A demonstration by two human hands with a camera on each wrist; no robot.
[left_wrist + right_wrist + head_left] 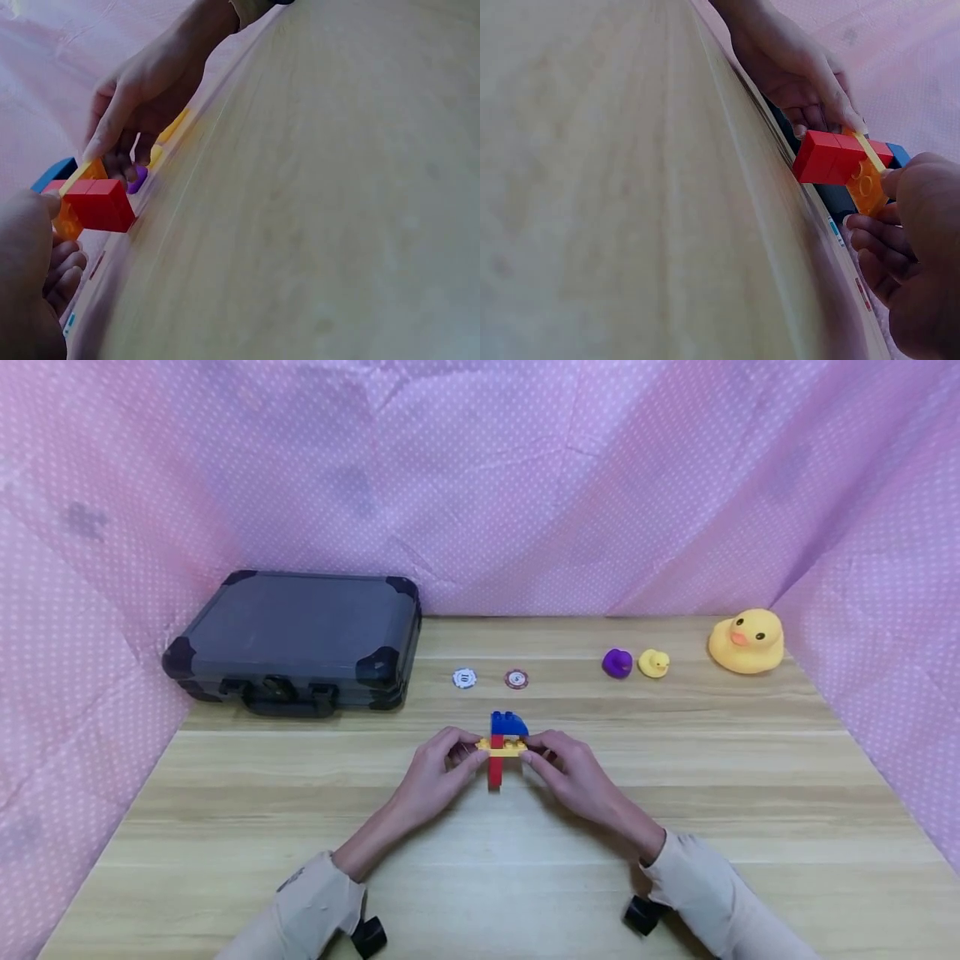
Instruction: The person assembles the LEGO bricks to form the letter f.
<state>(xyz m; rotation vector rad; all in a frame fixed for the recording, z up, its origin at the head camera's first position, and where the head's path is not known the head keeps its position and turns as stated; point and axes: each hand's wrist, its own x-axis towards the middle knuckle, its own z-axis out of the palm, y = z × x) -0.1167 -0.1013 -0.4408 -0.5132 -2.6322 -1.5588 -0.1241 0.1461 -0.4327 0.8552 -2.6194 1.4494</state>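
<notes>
Pale wooden table (675, 827) with lengthwise grain, enclosed at left, right and far sides by pink white-dotted fabric (525, 485), creased and evenly, softly lit.

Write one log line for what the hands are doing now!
left hand: pinches brick stack | right hand: pinches brick stack | stack: upright on table

- Left hand (435, 777) — bare, with a long beige sleeve (311, 910) bunched at the wrist.
- Right hand (573, 777) — bare, matching beige sleeve (701, 885).
- A small black wrist-worn device (367, 935) under each cuff, lower frame.
</notes>
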